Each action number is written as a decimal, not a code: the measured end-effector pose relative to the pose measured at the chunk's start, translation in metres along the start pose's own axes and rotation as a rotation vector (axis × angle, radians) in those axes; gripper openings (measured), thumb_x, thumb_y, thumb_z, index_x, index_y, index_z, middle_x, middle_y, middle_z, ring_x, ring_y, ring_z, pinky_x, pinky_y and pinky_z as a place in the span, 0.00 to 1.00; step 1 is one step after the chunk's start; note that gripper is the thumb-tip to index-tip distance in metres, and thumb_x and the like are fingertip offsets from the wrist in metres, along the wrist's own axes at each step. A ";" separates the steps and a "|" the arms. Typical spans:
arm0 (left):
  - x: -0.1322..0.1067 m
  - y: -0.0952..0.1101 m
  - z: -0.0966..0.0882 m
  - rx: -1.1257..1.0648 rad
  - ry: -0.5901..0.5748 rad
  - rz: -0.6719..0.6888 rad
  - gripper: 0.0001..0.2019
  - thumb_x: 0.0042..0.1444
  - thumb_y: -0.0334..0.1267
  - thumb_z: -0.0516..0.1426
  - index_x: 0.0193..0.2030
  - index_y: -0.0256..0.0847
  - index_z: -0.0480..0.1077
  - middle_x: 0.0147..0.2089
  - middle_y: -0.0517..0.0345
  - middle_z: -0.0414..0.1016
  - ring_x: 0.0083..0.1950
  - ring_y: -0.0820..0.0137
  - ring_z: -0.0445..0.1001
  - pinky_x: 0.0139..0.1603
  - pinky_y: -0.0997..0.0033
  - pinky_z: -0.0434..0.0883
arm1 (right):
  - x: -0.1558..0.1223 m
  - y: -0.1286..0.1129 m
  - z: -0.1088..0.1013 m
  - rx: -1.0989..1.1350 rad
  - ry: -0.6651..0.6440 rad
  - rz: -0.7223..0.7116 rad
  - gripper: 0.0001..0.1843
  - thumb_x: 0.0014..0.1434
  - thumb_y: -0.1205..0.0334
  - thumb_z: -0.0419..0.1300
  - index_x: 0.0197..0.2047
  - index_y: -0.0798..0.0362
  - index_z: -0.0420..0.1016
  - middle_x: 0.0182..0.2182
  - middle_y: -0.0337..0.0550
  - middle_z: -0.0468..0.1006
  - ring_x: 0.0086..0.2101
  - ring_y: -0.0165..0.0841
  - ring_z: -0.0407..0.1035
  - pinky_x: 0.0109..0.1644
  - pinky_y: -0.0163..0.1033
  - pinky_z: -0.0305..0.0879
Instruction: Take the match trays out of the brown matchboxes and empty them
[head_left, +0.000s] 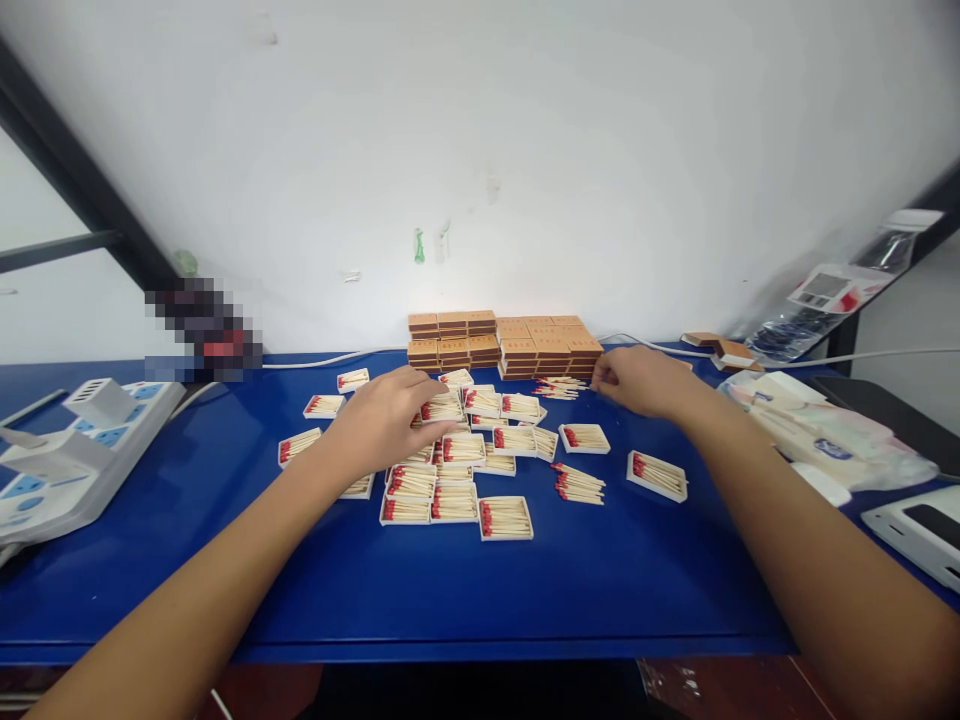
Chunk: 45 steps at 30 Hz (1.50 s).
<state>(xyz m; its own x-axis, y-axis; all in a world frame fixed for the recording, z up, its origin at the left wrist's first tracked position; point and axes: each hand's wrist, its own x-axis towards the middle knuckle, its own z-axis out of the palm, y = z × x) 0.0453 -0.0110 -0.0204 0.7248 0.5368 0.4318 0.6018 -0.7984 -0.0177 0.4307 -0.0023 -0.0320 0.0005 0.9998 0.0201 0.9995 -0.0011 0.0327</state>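
Several open white matchbox trays (505,518) full of red-tipped matches lie spread over the blue table (450,590). My left hand (386,418) rests palm down over the trays at the middle, its fingertips pinched on one tray (442,409). My right hand (637,380) reaches toward the stacked orange-brown matchbox sleeves (502,342) by the wall, fingers curled at some loose matches (556,388); what they hold is hidden. Another loose bundle of matches (579,485) lies between the trays.
A white power strip (67,455) sits at the left edge. Plastic-wrapped packets (832,430) and a white device (919,530) lie at the right. A white cable (315,361) runs along the wall. Two spare sleeves (724,350) lie at the back right.
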 end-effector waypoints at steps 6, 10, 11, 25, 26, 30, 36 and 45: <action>0.000 0.000 -0.001 0.016 0.007 0.002 0.23 0.69 0.53 0.63 0.58 0.34 0.78 0.46 0.44 0.83 0.48 0.56 0.81 0.46 0.58 0.78 | -0.002 -0.015 0.003 0.008 -0.005 -0.031 0.10 0.67 0.60 0.58 0.42 0.51 0.81 0.43 0.52 0.86 0.38 0.43 0.78 0.35 0.42 0.61; 0.000 0.000 -0.001 0.020 -0.010 -0.010 0.23 0.70 0.53 0.62 0.58 0.35 0.78 0.47 0.44 0.83 0.48 0.56 0.81 0.46 0.58 0.78 | -0.002 -0.017 0.005 0.025 0.024 -0.040 0.10 0.68 0.59 0.57 0.42 0.50 0.81 0.42 0.51 0.86 0.37 0.42 0.77 0.35 0.42 0.60; 0.000 0.000 -0.001 0.020 -0.012 -0.011 0.23 0.70 0.53 0.63 0.57 0.35 0.78 0.47 0.44 0.83 0.48 0.56 0.81 0.45 0.58 0.78 | -0.002 -0.015 0.005 0.028 0.023 -0.037 0.10 0.68 0.59 0.58 0.42 0.50 0.81 0.42 0.51 0.86 0.38 0.42 0.77 0.36 0.42 0.60; 0.001 -0.001 0.001 0.009 0.003 0.005 0.22 0.69 0.53 0.64 0.57 0.35 0.78 0.46 0.44 0.83 0.47 0.56 0.81 0.45 0.58 0.78 | 0.000 -0.017 0.009 -0.004 -0.040 -0.055 0.10 0.71 0.61 0.55 0.44 0.52 0.79 0.42 0.53 0.85 0.39 0.43 0.77 0.35 0.41 0.57; 0.001 -0.001 0.001 0.008 0.003 0.004 0.22 0.69 0.53 0.63 0.57 0.35 0.78 0.46 0.44 0.83 0.47 0.56 0.81 0.45 0.57 0.78 | 0.001 -0.017 0.010 -0.005 -0.034 -0.061 0.11 0.72 0.61 0.55 0.44 0.53 0.78 0.42 0.53 0.85 0.40 0.43 0.77 0.35 0.41 0.57; 0.001 -0.001 0.001 0.005 -0.006 0.001 0.23 0.70 0.55 0.62 0.58 0.36 0.78 0.47 0.44 0.83 0.47 0.57 0.81 0.46 0.57 0.79 | 0.000 -0.018 0.009 -0.009 -0.015 -0.088 0.11 0.72 0.62 0.53 0.46 0.53 0.78 0.45 0.54 0.85 0.41 0.43 0.78 0.35 0.41 0.58; 0.000 -0.001 0.000 0.009 -0.008 -0.013 0.22 0.70 0.55 0.62 0.56 0.37 0.79 0.47 0.44 0.83 0.48 0.56 0.81 0.45 0.57 0.78 | -0.008 -0.026 -0.003 -0.061 -0.044 0.047 0.23 0.76 0.50 0.49 0.45 0.56 0.80 0.46 0.62 0.85 0.43 0.50 0.79 0.41 0.46 0.66; 0.000 0.000 -0.001 0.017 -0.021 -0.017 0.21 0.69 0.53 0.63 0.57 0.37 0.78 0.48 0.44 0.83 0.49 0.55 0.82 0.47 0.57 0.79 | -0.014 -0.072 -0.010 0.054 -0.050 0.251 0.54 0.67 0.21 0.33 0.40 0.60 0.84 0.39 0.68 0.83 0.45 0.57 0.80 0.46 0.54 0.73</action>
<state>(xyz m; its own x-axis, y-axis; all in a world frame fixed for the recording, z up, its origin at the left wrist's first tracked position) 0.0454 -0.0113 -0.0191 0.7215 0.5558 0.4129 0.6193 -0.7847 -0.0258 0.3589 -0.0167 -0.0249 0.2490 0.9681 -0.0285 0.9681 -0.2496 -0.0207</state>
